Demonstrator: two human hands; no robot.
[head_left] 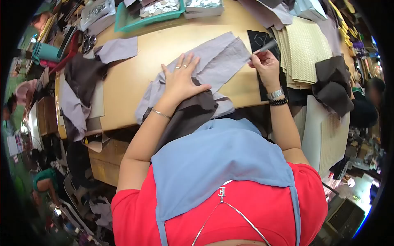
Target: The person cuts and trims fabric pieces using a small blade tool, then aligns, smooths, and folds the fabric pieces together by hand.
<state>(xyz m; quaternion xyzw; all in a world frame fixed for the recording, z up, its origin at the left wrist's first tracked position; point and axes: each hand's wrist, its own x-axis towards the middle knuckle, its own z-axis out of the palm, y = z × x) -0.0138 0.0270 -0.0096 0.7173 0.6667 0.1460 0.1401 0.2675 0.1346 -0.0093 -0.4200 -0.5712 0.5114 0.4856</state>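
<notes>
My left hand [181,80] lies spread on a light grey-purple cloth [221,57], near a dark brown part of cloth [197,107] that hangs over the table's front edge. At the cloth's right corner, my right hand [264,61] is closed, with a grey pen-like tool [269,46] between the fingers. The tool points up to the right, over a black board [259,39]. Whether the fingertips also touch the cloth's corner cannot be made out.
Woven cream sheets [305,49] are stacked at the right, beside dark cloth [333,86]. A teal tray [150,18] stands at the table's far edge. More brown and grey cloth [84,74] and scissors [89,42] lie left. Another person [46,180] is at far left.
</notes>
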